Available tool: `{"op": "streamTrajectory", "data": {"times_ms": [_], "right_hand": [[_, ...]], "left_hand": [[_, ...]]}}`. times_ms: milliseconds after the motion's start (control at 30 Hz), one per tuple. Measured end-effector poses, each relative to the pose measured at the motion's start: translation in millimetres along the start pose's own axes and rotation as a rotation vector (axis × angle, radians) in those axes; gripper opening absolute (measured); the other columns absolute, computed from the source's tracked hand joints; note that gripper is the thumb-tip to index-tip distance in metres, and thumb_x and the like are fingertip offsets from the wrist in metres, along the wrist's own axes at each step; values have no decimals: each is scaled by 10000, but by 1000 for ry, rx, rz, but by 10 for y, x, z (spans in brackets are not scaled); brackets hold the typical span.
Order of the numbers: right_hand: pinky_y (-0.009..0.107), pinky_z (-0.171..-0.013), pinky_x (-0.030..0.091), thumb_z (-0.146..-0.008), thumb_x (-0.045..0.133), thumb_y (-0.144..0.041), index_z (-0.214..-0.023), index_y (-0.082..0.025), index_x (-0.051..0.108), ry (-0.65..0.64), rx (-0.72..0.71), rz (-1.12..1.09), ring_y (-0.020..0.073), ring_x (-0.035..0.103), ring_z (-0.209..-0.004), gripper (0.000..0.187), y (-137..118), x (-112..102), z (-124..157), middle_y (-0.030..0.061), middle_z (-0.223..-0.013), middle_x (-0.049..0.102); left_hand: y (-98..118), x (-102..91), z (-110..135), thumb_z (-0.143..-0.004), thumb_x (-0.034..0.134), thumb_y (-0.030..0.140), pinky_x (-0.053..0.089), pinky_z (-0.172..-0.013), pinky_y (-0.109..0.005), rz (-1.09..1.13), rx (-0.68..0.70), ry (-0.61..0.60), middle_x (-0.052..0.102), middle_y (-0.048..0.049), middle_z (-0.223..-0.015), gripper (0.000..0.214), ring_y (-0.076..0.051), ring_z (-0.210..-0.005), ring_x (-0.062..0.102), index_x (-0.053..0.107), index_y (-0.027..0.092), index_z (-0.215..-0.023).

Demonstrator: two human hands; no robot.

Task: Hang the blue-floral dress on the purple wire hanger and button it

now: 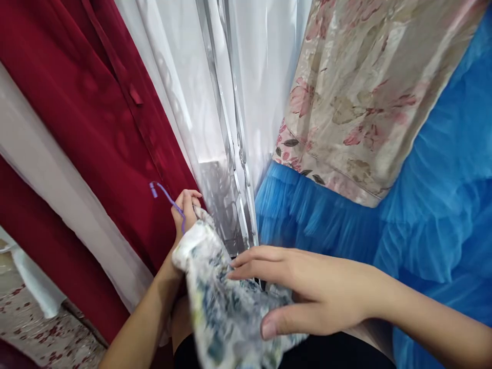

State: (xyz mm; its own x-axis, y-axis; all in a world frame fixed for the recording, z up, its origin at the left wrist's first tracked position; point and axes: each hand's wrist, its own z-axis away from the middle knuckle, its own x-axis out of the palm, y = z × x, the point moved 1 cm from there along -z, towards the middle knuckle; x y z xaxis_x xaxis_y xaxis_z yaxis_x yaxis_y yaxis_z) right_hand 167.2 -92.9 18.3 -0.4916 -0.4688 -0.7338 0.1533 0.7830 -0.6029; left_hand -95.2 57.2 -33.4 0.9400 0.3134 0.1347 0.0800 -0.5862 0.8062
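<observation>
My left hand [183, 210] is closed around the top edge of a white garment [219, 297] with blurry blue, grey and yellow print. From beside its fingers rises the thin purple hook [166, 192] of a clothes hanger; the rest of the hanger is hidden by cloth and hand. The garment hangs down over my lap, its lower part smeared by motion. Over its right side my right hand [307, 289] is stretched out, thumb apart from the fingers. The fingertips lie at or just above the cloth; I cannot tell if they touch.
Dark red curtains [88, 102] hang on the left, with white curtains [265, 61] in the middle. At right a beige floral cloth [353, 102] hangs before a ruffled blue tulle fabric [442, 205]. A patterned floor covering [49, 328] shows at lower left.
</observation>
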Motion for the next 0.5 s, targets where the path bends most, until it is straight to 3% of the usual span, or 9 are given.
{"op": "streamTrajectory", "data": {"times_ms": [100, 233, 300, 367, 433, 500], "right_hand": [[409, -1177, 401, -970, 639, -427, -1507, -211, 474, 130, 76, 250, 283, 470, -1424, 602, 177, 11, 70, 142, -1537, 493], [509, -1155, 402, -1001, 573, -427, -1535, -208, 378, 428, 223, 423, 314, 469, -1409, 609, 618, 6, 25, 167, -1526, 493], [488, -1063, 465, -1023, 529, -420, -1426, -201, 483, 543, 272, 446, 306, 577, -1272, 460, 804, 72, -3, 156, -1376, 615], [407, -885, 515, -1055, 457, -382, -1160, -203, 611, 620, 281, 450, 260, 660, -1002, 258, 965, 157, 26, 105, -1070, 705], [342, -724, 474, -1068, 410, -341, -924, -209, 599, 670, 253, 466, 213, 612, -769, 272, 1105, 223, 133, 49, -806, 633], [316, -645, 408, -1063, 413, -316, -832, -213, 551, 694, 221, 475, 184, 540, -667, 288, 1212, 250, 301, 16, -711, 538]], "left_hand": [[175, 139, 162, -963, 504, 550, 359, -496, -196, 327, -120, -13, 440, 36, -521, 421, -104, -475, 421, 596, 187, -769], [537, 389, 418, -1001, 460, 485, 458, -620, -222, 663, -388, -385, 519, -10, -615, 445, -119, -594, 523, 608, 169, -725], [712, 476, 566, -1024, 405, 504, 482, -672, -249, 713, -409, -552, 552, -32, -661, 517, -137, -649, 556, 634, 163, -711], [837, 515, 687, -1040, 344, 540, 500, -752, -281, 702, -359, -628, 584, -54, -712, 600, -163, -730, 595, 664, 158, -705], [892, 508, 752, -1045, 306, 569, 501, -832, -299, 660, -288, -611, 600, -64, -739, 658, -180, -799, 617, 679, 156, -693], [875, 475, 758, -1041, 326, 579, 500, -853, -292, 637, -269, -560, 596, -55, -738, 649, -177, -822, 624, 663, 161, -676]]}}
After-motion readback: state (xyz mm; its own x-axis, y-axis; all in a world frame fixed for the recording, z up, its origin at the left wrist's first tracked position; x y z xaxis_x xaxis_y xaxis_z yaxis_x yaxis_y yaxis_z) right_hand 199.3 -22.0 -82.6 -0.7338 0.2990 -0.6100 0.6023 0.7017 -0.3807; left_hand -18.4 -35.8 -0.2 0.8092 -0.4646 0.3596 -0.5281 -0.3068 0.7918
